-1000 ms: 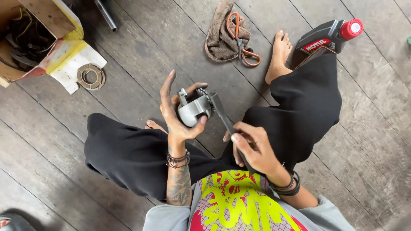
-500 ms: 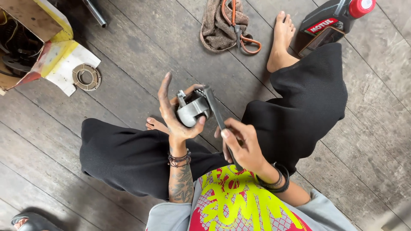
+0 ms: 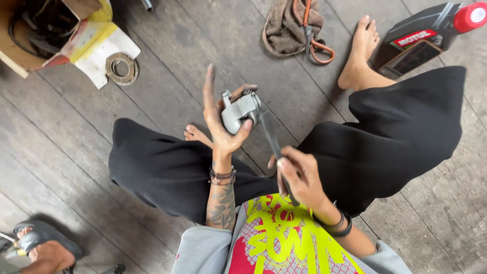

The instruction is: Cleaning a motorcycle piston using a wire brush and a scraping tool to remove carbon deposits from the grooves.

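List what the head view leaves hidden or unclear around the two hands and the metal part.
- Tool tip: the thin dark tool in the right hand meets the grey metal part; the part hides the contact point.
- Part's underside: covered by the left hand.
- Tool handle: buried in the right fist.
- Cardboard box: cut off by the top-left edge, contents in shadow.
- Oil bottle: cut off by the right edge.

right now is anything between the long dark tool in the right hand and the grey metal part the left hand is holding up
Nothing visible is. The right hand grips the long dark tool, whose far end already meets the grey metal part held in the left hand. The exact contact point is too small to make out.
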